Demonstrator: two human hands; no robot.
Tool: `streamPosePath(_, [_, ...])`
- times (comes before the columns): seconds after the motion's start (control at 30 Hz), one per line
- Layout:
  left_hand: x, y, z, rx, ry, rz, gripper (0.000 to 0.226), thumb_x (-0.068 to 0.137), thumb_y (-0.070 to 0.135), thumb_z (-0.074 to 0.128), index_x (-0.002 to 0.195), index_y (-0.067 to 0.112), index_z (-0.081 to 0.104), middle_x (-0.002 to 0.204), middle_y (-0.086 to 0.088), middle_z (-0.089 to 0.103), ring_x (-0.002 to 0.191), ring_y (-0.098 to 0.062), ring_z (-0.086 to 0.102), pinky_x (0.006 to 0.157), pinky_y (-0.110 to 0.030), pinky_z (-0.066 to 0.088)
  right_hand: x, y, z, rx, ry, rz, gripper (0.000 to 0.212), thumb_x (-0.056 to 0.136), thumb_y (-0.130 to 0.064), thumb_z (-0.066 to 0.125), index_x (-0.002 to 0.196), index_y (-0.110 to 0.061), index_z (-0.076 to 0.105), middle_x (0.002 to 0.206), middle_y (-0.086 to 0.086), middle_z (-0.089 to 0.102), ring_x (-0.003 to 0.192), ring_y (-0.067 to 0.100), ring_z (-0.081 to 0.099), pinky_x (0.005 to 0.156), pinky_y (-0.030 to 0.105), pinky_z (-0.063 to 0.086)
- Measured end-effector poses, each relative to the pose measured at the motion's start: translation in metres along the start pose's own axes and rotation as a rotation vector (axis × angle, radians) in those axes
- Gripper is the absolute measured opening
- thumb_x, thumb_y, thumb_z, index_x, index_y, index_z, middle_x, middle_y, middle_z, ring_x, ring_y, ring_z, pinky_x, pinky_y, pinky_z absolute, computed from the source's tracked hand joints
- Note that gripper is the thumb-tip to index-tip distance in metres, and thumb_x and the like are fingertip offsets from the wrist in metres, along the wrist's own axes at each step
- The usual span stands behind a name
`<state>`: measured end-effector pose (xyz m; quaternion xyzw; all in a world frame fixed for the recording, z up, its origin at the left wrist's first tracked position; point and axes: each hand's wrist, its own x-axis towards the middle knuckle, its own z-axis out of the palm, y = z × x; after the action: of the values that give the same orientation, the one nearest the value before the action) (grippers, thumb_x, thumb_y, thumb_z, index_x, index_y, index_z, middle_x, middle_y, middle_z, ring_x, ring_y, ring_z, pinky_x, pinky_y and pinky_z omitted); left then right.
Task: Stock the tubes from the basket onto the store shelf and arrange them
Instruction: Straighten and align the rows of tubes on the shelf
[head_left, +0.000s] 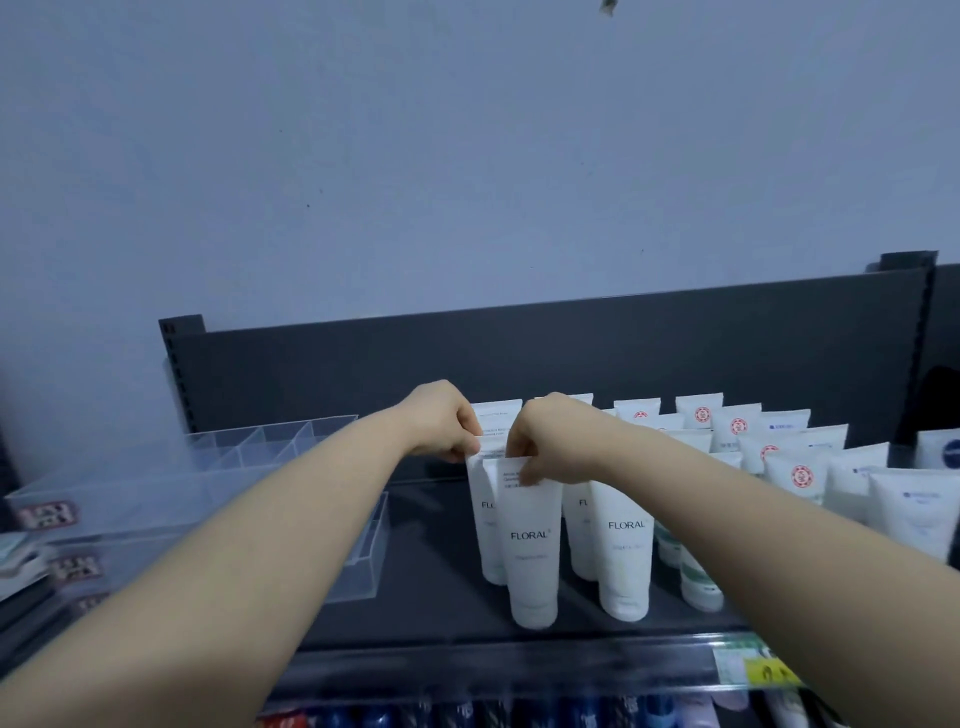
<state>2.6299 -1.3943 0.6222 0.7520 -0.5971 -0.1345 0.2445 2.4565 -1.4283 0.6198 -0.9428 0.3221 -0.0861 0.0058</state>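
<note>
White FLORAL tubes stand cap-down in rows on the dark shelf (431, 587). My right hand (545, 441) pinches the top edge of the front tube (532, 551) in the left row. My left hand (441, 421) grips the top of the tube behind it (485, 525). A second FLORAL row (623, 551) stands just to the right. No basket is in view.
A clear acrylic divider box (249, 467) sits on the shelf at the left. More white tubes with red and blue logos (800, 478) fill the right side. A yellow price tag (763, 670) hangs on the shelf's front rail, with bottles below.
</note>
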Motion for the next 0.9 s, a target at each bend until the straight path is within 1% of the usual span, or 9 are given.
streamPosePath(0.2, [0.0, 0.008, 0.012, -0.022, 0.081, -0.016, 0.008, 0.077, -0.001, 0.069, 0.082, 0.004, 0.074, 0.077, -0.011, 0.071, 0.059, -0.017, 0.064, 0.069, -0.026, 0.059, 0.005, 0.001, 0.007, 0.021, 0.022, -0.011, 0.016, 0.081, -0.021, 0.069, 0.097, -0.019, 0.072, 0.094, 0.004, 0.072, 0.091, 0.025, 0.065, 0.079, 0.038, 0.056])
streamPosePath(0.4, [0.003, 0.009, 0.013, -0.019, 0.053, -0.024, 0.009, 0.078, 0.006, 0.072, 0.087, 0.009, 0.074, 0.087, -0.012, 0.073, 0.065, -0.016, 0.066, 0.069, -0.025, 0.06, 0.002, 0.001, 0.001, 0.097, 0.006, -0.004, 0.028, 0.079, -0.02, 0.073, 0.107, -0.023, 0.072, 0.101, 0.0, 0.071, 0.095, 0.019, 0.065, 0.082, 0.035, 0.056])
streamPosePath(0.5, [0.001, 0.01, 0.012, -0.01, 0.032, -0.033, 0.012, 0.08, 0.01, 0.073, 0.092, 0.011, 0.074, 0.081, -0.003, 0.069, 0.06, -0.011, 0.064, 0.054, -0.015, 0.05, -0.003, 0.003, -0.002, 0.112, 0.022, -0.009, 0.024, 0.081, -0.024, 0.071, 0.105, -0.024, 0.072, 0.101, -0.003, 0.071, 0.095, 0.017, 0.065, 0.082, 0.035, 0.056])
streamPosePath(0.53, [0.0, 0.011, 0.012, -0.002, 0.031, -0.034, 0.013, 0.081, 0.01, 0.072, 0.094, 0.011, 0.074, 0.079, -0.001, 0.068, 0.059, -0.009, 0.063, 0.052, -0.014, 0.047, -0.005, 0.004, -0.004, 0.119, 0.039, -0.005, 0.022, 0.082, -0.025, 0.07, 0.103, -0.025, 0.073, 0.1, -0.004, 0.071, 0.094, 0.016, 0.065, 0.082, 0.035, 0.056])
streamPosePath(0.6, [-0.001, 0.014, 0.01, 0.001, 0.032, -0.032, 0.011, 0.08, 0.008, 0.072, 0.091, 0.011, 0.075, 0.079, -0.001, 0.069, 0.063, -0.011, 0.065, 0.056, -0.016, 0.049, -0.007, 0.008, -0.008, 0.136, 0.073, 0.009, 0.017, 0.084, -0.027, 0.067, 0.099, -0.026, 0.073, 0.096, -0.007, 0.072, 0.09, 0.016, 0.067, 0.081, 0.035, 0.056])
streamPosePath(0.67, [-0.002, 0.018, 0.006, 0.017, 0.055, -0.016, 0.011, 0.078, 0.007, 0.073, 0.088, 0.011, 0.075, 0.083, -0.002, 0.072, 0.071, -0.015, 0.068, 0.069, -0.023, 0.057, -0.01, 0.013, -0.013, 0.155, 0.106, 0.029, 0.014, 0.085, -0.027, 0.064, 0.096, -0.025, 0.073, 0.095, -0.008, 0.072, 0.088, 0.014, 0.068, 0.081, 0.036, 0.057])
streamPosePath(0.73, [-0.003, 0.023, -0.001, 0.081, 0.109, 0.002, 0.013, 0.077, 0.009, 0.072, 0.089, 0.013, 0.076, 0.085, 0.003, 0.071, 0.077, -0.014, 0.068, 0.08, -0.028, 0.057, -0.014, 0.017, -0.02, 0.159, 0.14, 0.039, 0.016, 0.087, -0.023, 0.061, 0.098, -0.023, 0.074, 0.097, -0.008, 0.073, 0.091, 0.012, 0.066, 0.084, 0.034, 0.056])
streamPosePath(0.83, [-0.008, 0.034, -0.012, 0.118, 0.17, 0.028, 0.014, 0.078, 0.01, 0.068, 0.087, 0.017, 0.076, 0.074, 0.009, 0.066, 0.071, -0.008, 0.062, 0.073, -0.024, 0.051, -0.023, 0.024, -0.03, 0.154, 0.172, 0.055, 0.022, 0.09, -0.016, 0.056, 0.104, -0.02, 0.073, 0.106, -0.008, 0.071, 0.096, 0.011, 0.061, 0.086, 0.028, 0.051])
streamPosePath(0.9, [-0.012, 0.043, -0.016, 0.116, 0.176, 0.035, 0.015, 0.078, 0.008, 0.066, 0.085, 0.017, 0.076, 0.071, 0.008, 0.067, 0.068, -0.007, 0.062, 0.069, -0.022, 0.049, -0.031, 0.03, -0.035, 0.15, 0.181, 0.077, 0.026, 0.091, -0.011, 0.052, 0.106, -0.018, 0.072, 0.108, -0.007, 0.07, 0.099, 0.012, 0.061, 0.088, 0.028, 0.051])
